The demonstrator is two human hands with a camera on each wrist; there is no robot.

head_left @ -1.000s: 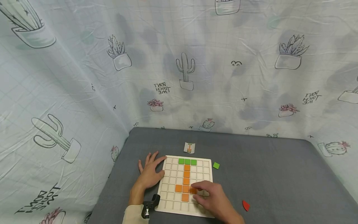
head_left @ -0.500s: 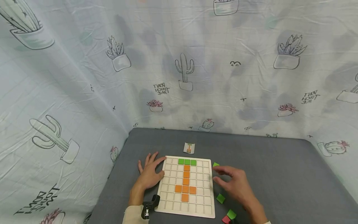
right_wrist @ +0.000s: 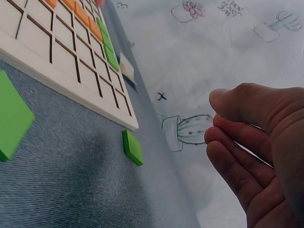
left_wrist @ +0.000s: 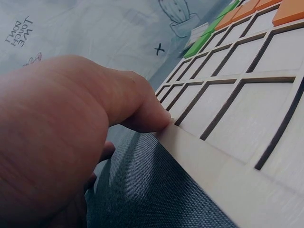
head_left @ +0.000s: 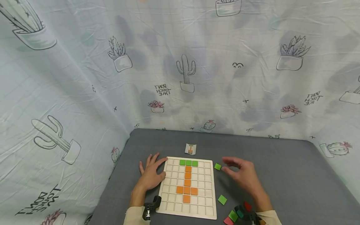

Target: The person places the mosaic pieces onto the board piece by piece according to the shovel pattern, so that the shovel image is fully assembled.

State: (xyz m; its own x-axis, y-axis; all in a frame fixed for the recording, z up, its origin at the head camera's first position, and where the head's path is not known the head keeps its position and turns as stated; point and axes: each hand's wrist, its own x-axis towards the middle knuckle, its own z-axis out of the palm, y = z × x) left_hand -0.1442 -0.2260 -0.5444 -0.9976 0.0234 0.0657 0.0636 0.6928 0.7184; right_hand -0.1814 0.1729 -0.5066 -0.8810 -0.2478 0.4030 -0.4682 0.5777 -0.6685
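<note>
A pale wooden grid board (head_left: 204, 203) carries a row of green square tiles (head_left: 188, 163) at its far side. Below them, orange tiles (head_left: 187, 190) form a column with a short crossbar. My left hand (head_left: 150, 176) rests at the board's left side with fingers spread; in the left wrist view its thumb (left_wrist: 152, 111) touches the rim. Right of the board, my right hand (head_left: 243, 173) hovers over the table, fingers and thumb apart and nothing between them. Nearest it lies a loose green tile (head_left: 217, 167), just off the board's far right corner (right_wrist: 132, 130).
A small pattern card (head_left: 190, 149) lies beyond the board. Another green tile (head_left: 222, 199) is by the board's right edge. Nearer me are a green tile (head_left: 233, 215), a red tile (head_left: 228, 221) and a red piece (head_left: 247, 206), partly behind the right wrist camera. Printed curtains surround the grey table (head_left: 281, 175).
My right hand has left the orange tile at the crossbar's right end and moved right, past the loose green tile, off the board. My left hand has stayed at the board's edge.
</note>
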